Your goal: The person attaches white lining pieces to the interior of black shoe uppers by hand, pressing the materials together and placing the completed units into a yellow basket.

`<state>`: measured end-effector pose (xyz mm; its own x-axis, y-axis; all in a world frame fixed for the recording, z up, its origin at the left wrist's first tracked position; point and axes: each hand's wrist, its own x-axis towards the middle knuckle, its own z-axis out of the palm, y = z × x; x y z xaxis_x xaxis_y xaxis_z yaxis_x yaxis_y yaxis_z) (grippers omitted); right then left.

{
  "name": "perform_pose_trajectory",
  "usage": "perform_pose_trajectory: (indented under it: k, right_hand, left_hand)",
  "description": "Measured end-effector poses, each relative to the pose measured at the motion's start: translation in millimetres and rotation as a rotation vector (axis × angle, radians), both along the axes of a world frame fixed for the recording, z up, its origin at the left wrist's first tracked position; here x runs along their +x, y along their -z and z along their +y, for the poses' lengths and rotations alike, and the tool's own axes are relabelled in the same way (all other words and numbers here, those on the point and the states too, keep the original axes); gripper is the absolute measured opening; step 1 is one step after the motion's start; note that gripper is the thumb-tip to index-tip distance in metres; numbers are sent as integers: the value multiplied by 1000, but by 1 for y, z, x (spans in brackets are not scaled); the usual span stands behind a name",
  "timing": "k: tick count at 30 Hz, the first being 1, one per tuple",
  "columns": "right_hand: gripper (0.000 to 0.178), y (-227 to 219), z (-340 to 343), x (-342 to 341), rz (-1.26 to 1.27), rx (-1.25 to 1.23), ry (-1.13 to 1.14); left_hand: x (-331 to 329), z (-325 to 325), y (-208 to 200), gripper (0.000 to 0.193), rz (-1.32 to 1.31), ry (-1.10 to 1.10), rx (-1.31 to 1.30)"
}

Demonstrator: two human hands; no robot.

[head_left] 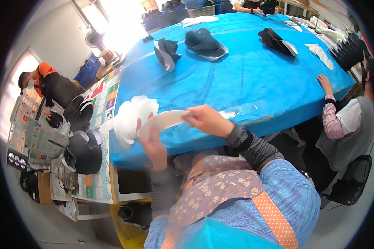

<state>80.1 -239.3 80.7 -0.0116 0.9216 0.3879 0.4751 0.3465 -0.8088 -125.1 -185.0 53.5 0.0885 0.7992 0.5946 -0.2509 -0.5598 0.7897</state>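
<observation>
Both my hands hold a white curved strip (167,122), shaped like a cap brim piece, just over the near edge of the blue-covered table (220,89). My right hand (208,120) pinches its right end between thumb and fingers. The other end lies in my left hand (153,143), with the thumb on one side and fingers on the other. Beside my left hand, a fanned pile of similar white curved pieces (131,116) rests on the table's left corner.
Black caps (203,43) with grey brims lie farther back. Stacked black caps (85,151) stand on the left side table. A yellow basket (131,230) with black pieces is below. One person (349,124) sits at right; another (50,85) works at left. More white pieces (320,56) lie far right.
</observation>
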Motion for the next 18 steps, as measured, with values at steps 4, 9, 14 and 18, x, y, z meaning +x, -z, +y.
perform_pose_trajectory:
  k: [4, 9, 14, 18]
  right_hand:
    - [30, 5, -7, -20, -33, 108, 95]
    - [50, -2, -19, -31, -13, -19, 68]
    - [74, 10, -7, -23, 98, -30, 157]
    - [72, 21, -1, -11, 199, -170, 146]
  left_hand:
    - [23, -6, 13, 44, 14, -105, 154]
    - [29, -11, 5, 42, 492, -293, 501]
    - [50, -17, -7, 40, 756, -418, 574]
    - [64, -11, -1, 37, 758, -402, 588]
